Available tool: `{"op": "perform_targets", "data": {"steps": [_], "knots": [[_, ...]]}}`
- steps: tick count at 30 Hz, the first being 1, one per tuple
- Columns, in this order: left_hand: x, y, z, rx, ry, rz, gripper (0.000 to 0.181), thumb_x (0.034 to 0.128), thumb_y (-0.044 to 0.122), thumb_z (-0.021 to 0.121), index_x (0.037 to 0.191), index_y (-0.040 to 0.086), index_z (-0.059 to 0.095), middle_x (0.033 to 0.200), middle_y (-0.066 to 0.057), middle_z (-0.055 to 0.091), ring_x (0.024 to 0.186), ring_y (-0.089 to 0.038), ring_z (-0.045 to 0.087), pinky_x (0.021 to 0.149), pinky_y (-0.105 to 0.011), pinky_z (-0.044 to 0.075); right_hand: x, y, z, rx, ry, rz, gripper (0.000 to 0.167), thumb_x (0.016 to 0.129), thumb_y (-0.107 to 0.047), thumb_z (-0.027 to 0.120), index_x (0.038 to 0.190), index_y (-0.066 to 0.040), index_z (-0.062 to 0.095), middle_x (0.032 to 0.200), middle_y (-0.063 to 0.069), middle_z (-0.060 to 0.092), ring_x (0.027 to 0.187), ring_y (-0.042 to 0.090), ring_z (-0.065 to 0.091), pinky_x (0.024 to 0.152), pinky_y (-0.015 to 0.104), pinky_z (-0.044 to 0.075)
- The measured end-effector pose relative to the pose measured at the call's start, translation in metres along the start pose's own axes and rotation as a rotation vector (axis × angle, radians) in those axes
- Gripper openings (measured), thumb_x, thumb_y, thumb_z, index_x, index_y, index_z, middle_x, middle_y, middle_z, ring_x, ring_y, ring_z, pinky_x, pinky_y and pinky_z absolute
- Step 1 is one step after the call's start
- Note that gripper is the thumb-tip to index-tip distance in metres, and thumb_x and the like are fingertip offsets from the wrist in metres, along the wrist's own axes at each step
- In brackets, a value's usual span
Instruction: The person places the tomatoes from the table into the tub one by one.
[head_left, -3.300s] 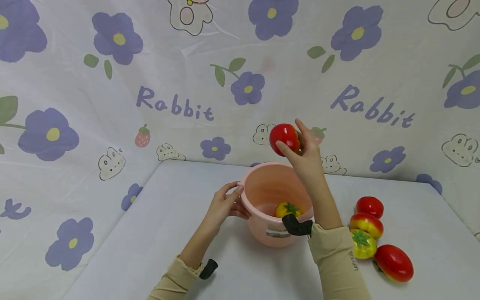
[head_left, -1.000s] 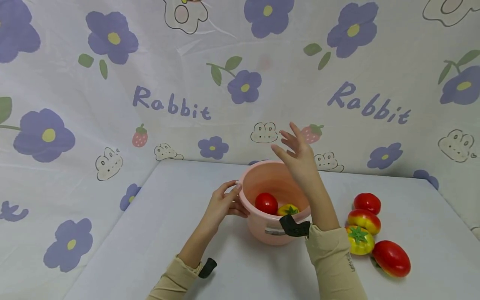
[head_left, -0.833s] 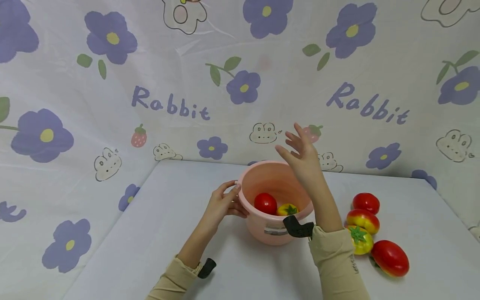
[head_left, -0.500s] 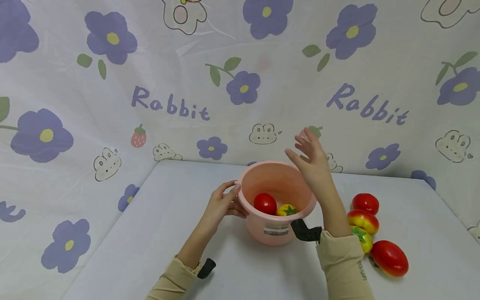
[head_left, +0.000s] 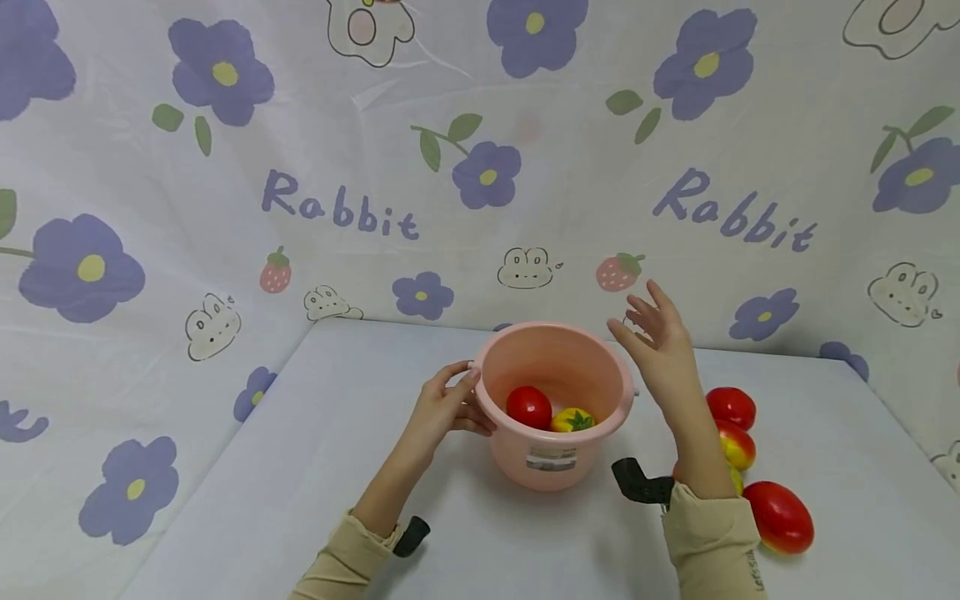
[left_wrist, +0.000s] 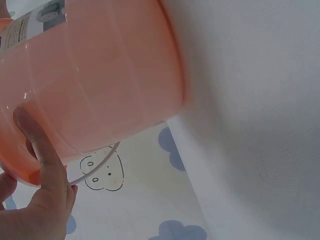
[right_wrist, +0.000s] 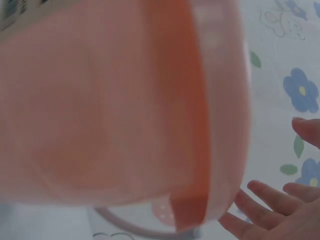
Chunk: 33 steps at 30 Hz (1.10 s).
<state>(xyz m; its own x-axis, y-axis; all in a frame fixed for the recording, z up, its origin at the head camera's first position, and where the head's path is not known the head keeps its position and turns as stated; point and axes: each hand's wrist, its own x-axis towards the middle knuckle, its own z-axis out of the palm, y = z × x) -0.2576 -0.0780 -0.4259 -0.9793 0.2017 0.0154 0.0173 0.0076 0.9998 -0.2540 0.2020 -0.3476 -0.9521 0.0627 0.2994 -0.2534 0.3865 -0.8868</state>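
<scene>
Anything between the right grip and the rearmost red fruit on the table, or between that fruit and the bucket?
Right grip to red fruit: nothing visible. Fruit to bucket: the right wrist crosses the head view there, hiding what's behind it; otherwise only the bucket's rim, which the fruit would likely need lifting over.

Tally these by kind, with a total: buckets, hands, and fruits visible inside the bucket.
Buckets: 1, pink bucket
Hands: 2, left hand and right hand
Fruits visible inside: 2, red fruit and yellow fruit
Total: 5
</scene>
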Motion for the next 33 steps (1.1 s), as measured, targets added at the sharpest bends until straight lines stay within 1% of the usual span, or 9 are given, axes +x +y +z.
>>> {"op": "perform_targets", "data": {"steps": [8,14,21,23,29,33], "knots": [[0.000,0.000,0.000,0.011,0.008,0.006,0.057,0.0979,0.044,0.055,0.144,0.013,0.040,0.088,-0.015,0.073,0.070,-0.025,0.075,0.075,-0.043,0.062,-0.010,0.016,-0.011,-0.020,0.041,0.069,0.084,0.095,-0.038,0.061,0.158,-0.023,0.007,0.159,0.009,0.032,0.145,0.032,0.035,0.114,0.054,0.036],[-0.001,-0.001,0.001,0.009,0.013,0.003,0.056,0.0982,0.042,0.055,0.144,0.013,0.040,0.088,-0.015,0.073,0.070,-0.025,0.075,0.072,-0.039,0.063,-0.016,0.031,-0.020,-0.032,0.044,0.128,0.084,0.096,-0.038,0.059,0.158,-0.025,0.003,0.161,0.009,0.029,0.146,0.035,0.033,0.111,0.058,0.037],[-0.001,0.000,0.001,0.012,0.009,-0.002,0.057,0.0975,0.044,0.055,0.144,0.014,0.040,0.089,-0.016,0.073,0.071,-0.025,0.075,0.075,-0.041,0.062,-0.027,0.048,-0.033,-0.063,0.057,0.184,0.083,0.098,-0.038,0.056,0.158,-0.024,0.001,0.160,0.012,0.029,0.146,0.036,0.032,0.110,0.056,0.038],[-0.001,-0.001,0.001,0.016,0.009,0.001,0.058,0.0973,0.045,0.055,0.144,0.014,0.040,0.090,-0.016,0.073,0.072,-0.025,0.075,0.075,-0.041,0.062,-0.031,0.053,-0.037,-0.068,0.058,0.207,0.084,0.097,-0.039,0.056,0.158,-0.024,0.000,0.161,0.012,0.028,0.146,0.036,0.032,0.112,0.057,0.037],[-0.001,-0.001,0.001,0.019,0.006,0.006,0.058,0.0972,0.046,0.055,0.144,0.014,0.040,0.090,-0.016,0.073,0.072,-0.025,0.075,0.074,-0.040,0.062,-0.044,0.069,-0.051,-0.136,0.053,0.264,0.086,0.097,-0.048,0.052,0.158,-0.023,-0.004,0.161,0.013,0.028,0.146,0.037,0.031,0.111,0.057,0.036],[-0.002,-0.001,0.000,0.009,0.009,0.003,0.057,0.0976,0.044,0.055,0.144,0.014,0.039,0.089,-0.015,0.073,0.071,-0.025,0.075,0.075,-0.042,0.062,-0.052,0.078,-0.060,-0.132,0.040,0.294,0.088,0.097,-0.049,0.052,0.157,-0.024,-0.006,0.161,0.015,0.025,0.147,0.039,0.027,0.114,0.061,0.030]]}}
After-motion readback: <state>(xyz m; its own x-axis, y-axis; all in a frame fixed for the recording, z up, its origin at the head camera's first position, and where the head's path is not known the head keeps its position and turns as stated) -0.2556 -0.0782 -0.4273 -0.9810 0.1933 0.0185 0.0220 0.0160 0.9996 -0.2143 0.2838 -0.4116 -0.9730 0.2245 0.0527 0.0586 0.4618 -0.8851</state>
